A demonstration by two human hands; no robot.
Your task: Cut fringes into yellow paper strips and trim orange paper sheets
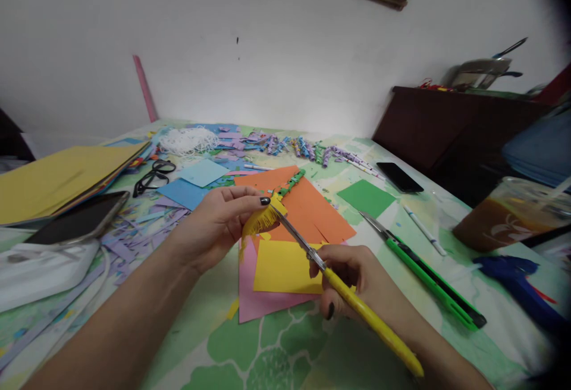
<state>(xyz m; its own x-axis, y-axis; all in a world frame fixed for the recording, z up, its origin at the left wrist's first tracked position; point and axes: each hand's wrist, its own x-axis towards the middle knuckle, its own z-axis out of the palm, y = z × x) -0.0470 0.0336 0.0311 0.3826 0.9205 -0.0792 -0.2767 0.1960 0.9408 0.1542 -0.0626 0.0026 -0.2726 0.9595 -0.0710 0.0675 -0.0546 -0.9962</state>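
Observation:
Between the thumb and fingers of my left hand [227, 220] is a yellow paper strip [259, 221], its lower edge cut into a fine fringe. My right hand [357, 277] grips scissors [352, 295] with yellow handles, and their blades reach the strip beside my left thumb. Whether the blades are apart or together I cannot tell. Under the hands lie an orange sheet [307, 205], a yellow sheet [285, 265] and a pink sheet [250, 304]. A green curled paper piece [292, 183] rests on the orange sheet, just beyond my left fingertips.
To the right lie a green cutter knife [432, 277], a marker [423, 229], a blue glue gun [513, 283] and a drink cup [513, 214]. Left are glasses [154, 177], a phone [82, 217] and yellow sheets [66, 179]. Paper scraps and white string [190, 140] lie behind.

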